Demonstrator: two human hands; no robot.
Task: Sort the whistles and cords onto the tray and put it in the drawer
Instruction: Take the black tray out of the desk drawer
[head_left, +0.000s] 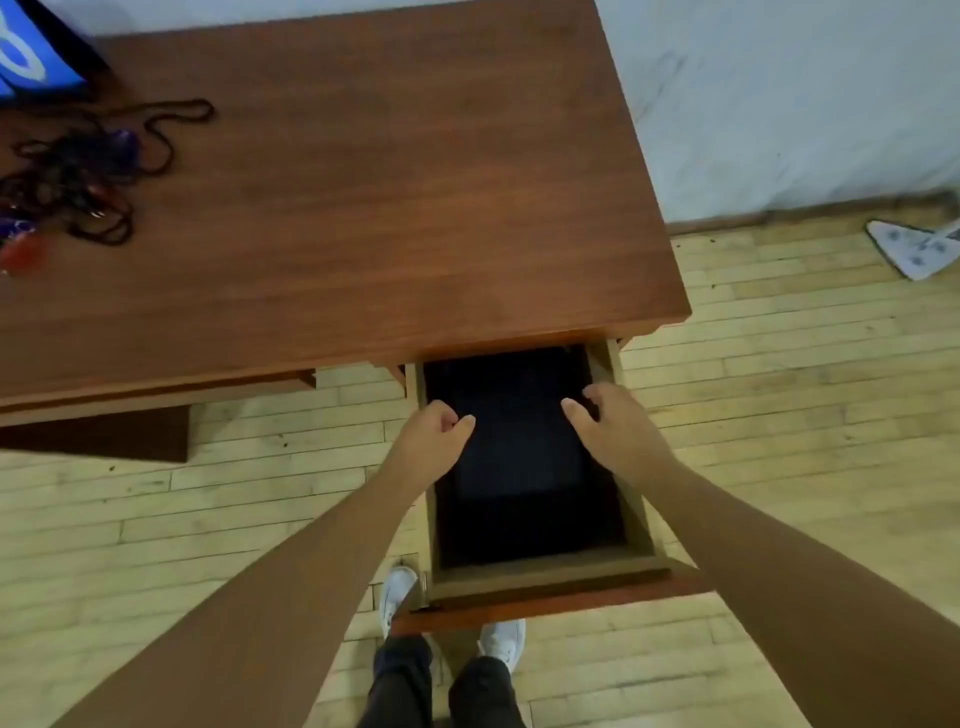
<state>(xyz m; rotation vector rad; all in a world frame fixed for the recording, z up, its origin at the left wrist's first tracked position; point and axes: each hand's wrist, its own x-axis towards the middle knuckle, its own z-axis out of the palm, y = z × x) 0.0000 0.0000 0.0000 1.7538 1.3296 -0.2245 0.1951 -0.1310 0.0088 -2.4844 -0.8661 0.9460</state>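
Observation:
A tangle of black cords (78, 182) lies at the left end of the wooden desk (389, 182), with a purple whistle (123, 140) and a red whistle (21, 255) among them. The desk's right drawer (641, 530) is pulled out towards me. Inside it sits a flat black tray (519, 457), its outline faint against the dark interior. My left hand (434, 447) curls on the tray's left edge and my right hand (610, 428) on its right edge, thumbs pointing inward. Both hands are far from the cords.
A blue bag (31, 52) stands at the desk's far left corner. The drawer front juts out above my white shoes (501, 642) on the pale wood floor. A white flat object (911, 249) lies on the floor by the wall at right.

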